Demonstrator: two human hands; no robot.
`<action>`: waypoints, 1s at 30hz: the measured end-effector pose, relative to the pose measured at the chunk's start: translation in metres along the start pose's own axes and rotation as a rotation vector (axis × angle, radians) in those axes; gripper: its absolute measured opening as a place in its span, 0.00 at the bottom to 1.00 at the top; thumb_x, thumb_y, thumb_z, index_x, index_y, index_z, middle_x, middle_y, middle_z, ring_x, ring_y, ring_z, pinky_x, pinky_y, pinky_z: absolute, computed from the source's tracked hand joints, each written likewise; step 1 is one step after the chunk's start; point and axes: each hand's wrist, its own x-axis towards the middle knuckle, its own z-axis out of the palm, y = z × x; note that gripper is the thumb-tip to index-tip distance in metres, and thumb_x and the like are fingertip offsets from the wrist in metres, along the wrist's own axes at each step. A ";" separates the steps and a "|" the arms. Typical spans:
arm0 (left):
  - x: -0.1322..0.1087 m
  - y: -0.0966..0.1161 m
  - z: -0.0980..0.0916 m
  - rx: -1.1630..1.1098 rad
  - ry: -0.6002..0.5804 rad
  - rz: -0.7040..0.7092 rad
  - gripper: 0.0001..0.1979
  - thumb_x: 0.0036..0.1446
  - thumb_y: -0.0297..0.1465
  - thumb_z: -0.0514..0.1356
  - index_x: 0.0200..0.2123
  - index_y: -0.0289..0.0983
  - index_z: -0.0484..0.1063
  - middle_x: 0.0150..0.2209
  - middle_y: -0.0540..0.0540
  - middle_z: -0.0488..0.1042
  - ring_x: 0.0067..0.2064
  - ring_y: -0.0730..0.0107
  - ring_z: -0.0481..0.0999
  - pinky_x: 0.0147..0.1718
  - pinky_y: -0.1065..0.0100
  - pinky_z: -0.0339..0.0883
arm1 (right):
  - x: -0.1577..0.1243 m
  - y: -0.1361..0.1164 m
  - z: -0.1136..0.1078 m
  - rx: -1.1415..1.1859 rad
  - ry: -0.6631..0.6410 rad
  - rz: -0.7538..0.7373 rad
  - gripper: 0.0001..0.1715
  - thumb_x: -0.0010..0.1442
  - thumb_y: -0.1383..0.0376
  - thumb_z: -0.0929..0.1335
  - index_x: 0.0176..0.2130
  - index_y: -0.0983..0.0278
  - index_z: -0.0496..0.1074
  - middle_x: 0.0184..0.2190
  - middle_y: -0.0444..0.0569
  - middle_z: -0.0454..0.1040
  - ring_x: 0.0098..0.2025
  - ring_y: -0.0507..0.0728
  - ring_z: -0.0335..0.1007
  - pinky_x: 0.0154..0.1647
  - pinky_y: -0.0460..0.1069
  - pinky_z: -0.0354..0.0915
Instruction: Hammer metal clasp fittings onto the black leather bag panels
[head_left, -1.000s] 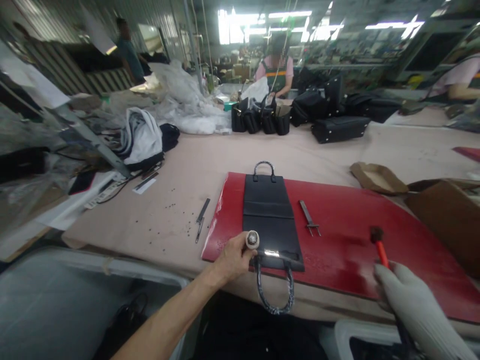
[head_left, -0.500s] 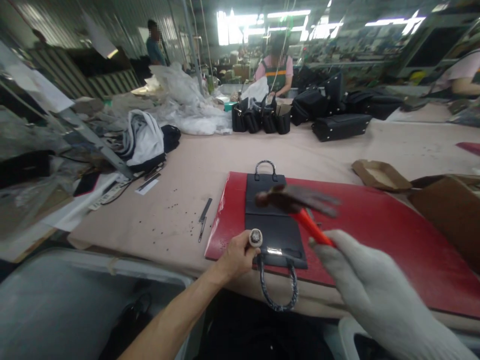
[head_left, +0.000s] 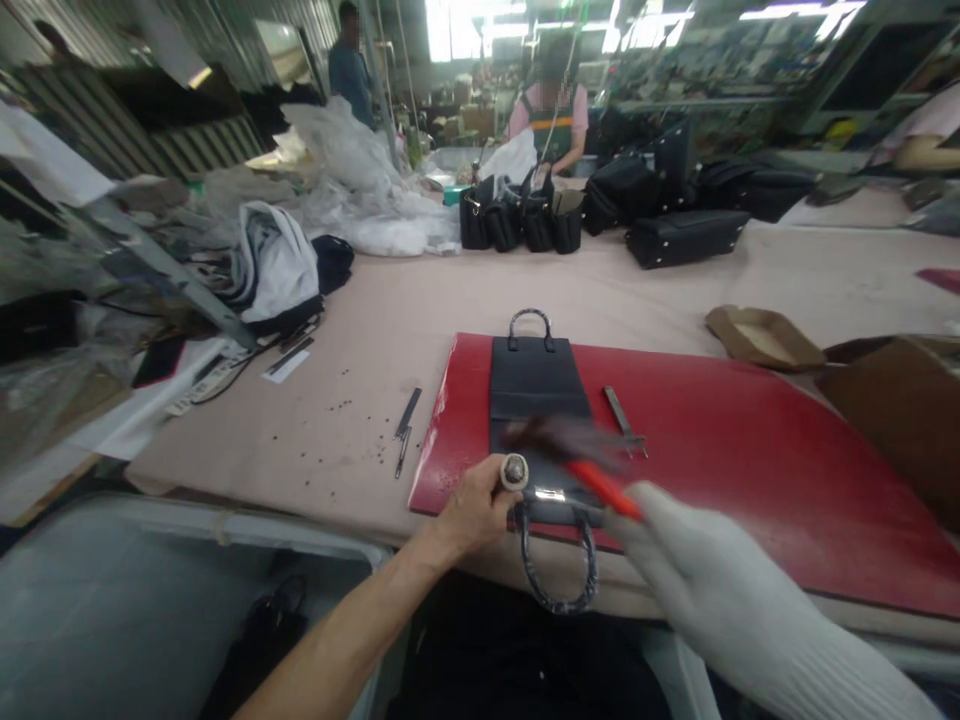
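Observation:
My left hand (head_left: 474,508), bare, is closed around an upright punch (head_left: 514,471), seen nearly end-on with a pale wrapped rim and worn metal top. Its lower end is hidden by the hand. Beneath it lies a dark leather handbag (head_left: 534,372), opened flat, with a silver clasp plate (head_left: 550,494) and wrapped loop handles at the far and near ends. My right hand (head_left: 679,555), in a whitish knit glove, grips a claw hammer (head_left: 600,487) by its red handle. The hammer head is smeared by motion, above the bag and close to the punch top.
A red board (head_left: 750,450) lies under the bag, bearing a metal divider-like tool (head_left: 619,412). Thin tools (head_left: 409,412) and black specks lie left. Cardboard boxes (head_left: 892,420) stand right, black bags (head_left: 521,225) at the back. A grey bin (head_left: 150,590) is lower left; a co-worker (head_left: 551,115) sits opposite.
The hammer has come down and left toward the punch top, uncovering the divider-like tool on the board. My left hand keeps its hold on the punch. The view has shifted slightly.

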 end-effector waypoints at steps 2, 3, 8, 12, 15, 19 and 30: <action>0.000 -0.001 0.000 0.002 -0.013 -0.001 0.10 0.57 0.22 0.60 0.42 0.36 0.73 0.39 0.46 0.76 0.41 0.64 0.75 0.42 0.65 0.67 | -0.003 0.015 0.003 -0.065 -0.141 -0.007 0.22 0.68 0.47 0.62 0.30 0.57 0.70 0.19 0.47 0.71 0.19 0.58 0.66 0.21 0.50 0.55; -0.001 -0.002 0.000 0.006 -0.014 0.004 0.10 0.57 0.23 0.60 0.43 0.37 0.73 0.39 0.46 0.76 0.41 0.64 0.75 0.42 0.65 0.67 | -0.004 0.025 0.002 -0.077 -0.183 0.012 0.23 0.68 0.47 0.62 0.30 0.58 0.69 0.20 0.47 0.72 0.20 0.58 0.67 0.22 0.50 0.56; 0.000 -0.003 -0.004 0.038 -0.010 0.036 0.08 0.57 0.24 0.60 0.41 0.37 0.73 0.40 0.46 0.76 0.41 0.63 0.75 0.43 0.64 0.68 | -0.013 0.098 -0.012 -0.351 -0.106 0.342 0.21 0.66 0.46 0.59 0.32 0.58 0.65 0.19 0.45 0.67 0.21 0.59 0.66 0.23 0.50 0.53; 0.000 -0.002 -0.007 0.059 -0.034 0.023 0.06 0.58 0.26 0.60 0.40 0.37 0.73 0.40 0.45 0.77 0.41 0.63 0.76 0.43 0.64 0.68 | -0.028 0.158 0.001 -0.631 -0.059 0.549 0.22 0.68 0.51 0.59 0.44 0.63 0.73 0.28 0.53 0.74 0.25 0.61 0.68 0.25 0.51 0.55; -0.002 -0.004 -0.007 0.062 -0.046 -0.013 0.07 0.60 0.28 0.60 0.42 0.37 0.74 0.38 0.45 0.77 0.39 0.64 0.76 0.40 0.64 0.70 | -0.039 0.165 0.026 -0.679 0.050 0.398 0.24 0.68 0.56 0.60 0.52 0.69 0.74 0.45 0.63 0.77 0.37 0.66 0.74 0.34 0.56 0.65; -0.005 -0.009 -0.008 0.060 -0.025 -0.039 0.11 0.60 0.31 0.61 0.46 0.37 0.75 0.40 0.45 0.79 0.39 0.63 0.78 0.41 0.63 0.72 | -0.046 0.123 0.073 -0.427 0.189 0.159 0.22 0.69 0.57 0.63 0.55 0.67 0.72 0.53 0.62 0.74 0.52 0.69 0.72 0.53 0.62 0.68; -0.022 -0.024 -0.004 -0.139 0.153 -0.095 0.10 0.61 0.34 0.65 0.44 0.37 0.75 0.51 0.38 0.80 0.54 0.54 0.80 0.56 0.51 0.74 | -0.058 0.080 0.141 -0.274 0.153 0.118 0.35 0.61 0.54 0.71 0.60 0.69 0.68 0.58 0.64 0.68 0.60 0.74 0.62 0.69 0.72 0.51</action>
